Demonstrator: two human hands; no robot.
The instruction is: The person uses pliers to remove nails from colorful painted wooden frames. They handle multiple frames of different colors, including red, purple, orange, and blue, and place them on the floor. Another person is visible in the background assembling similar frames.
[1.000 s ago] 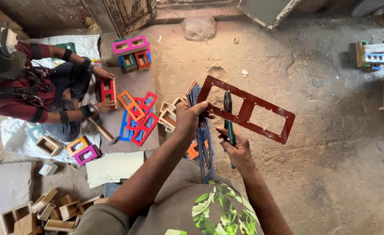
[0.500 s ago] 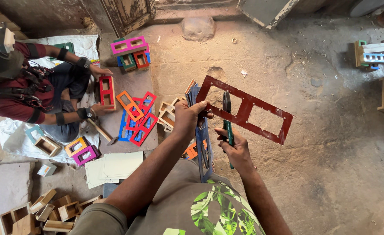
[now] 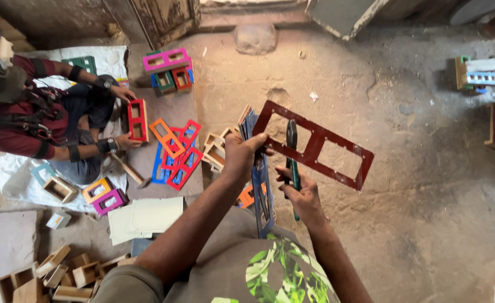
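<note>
One dark red frame (image 3: 320,147), left hand (image 3: 240,154), one pliers (image 3: 292,154), right hand (image 3: 300,191)

Glossy dark-red painted wooden frame (image 3: 320,147)

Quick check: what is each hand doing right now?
Left hand: closed on the dark red flat wooden frame with rectangular cut-outs.
Right hand: closed around the green-handled pliers.

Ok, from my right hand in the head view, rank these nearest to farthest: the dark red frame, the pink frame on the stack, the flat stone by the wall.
1. dark red frame: just above the right hand.
2. flat stone: straight up, by the wall.
3. pink frame: upper left, atop the stack; slightly farther than the stone.
</note>
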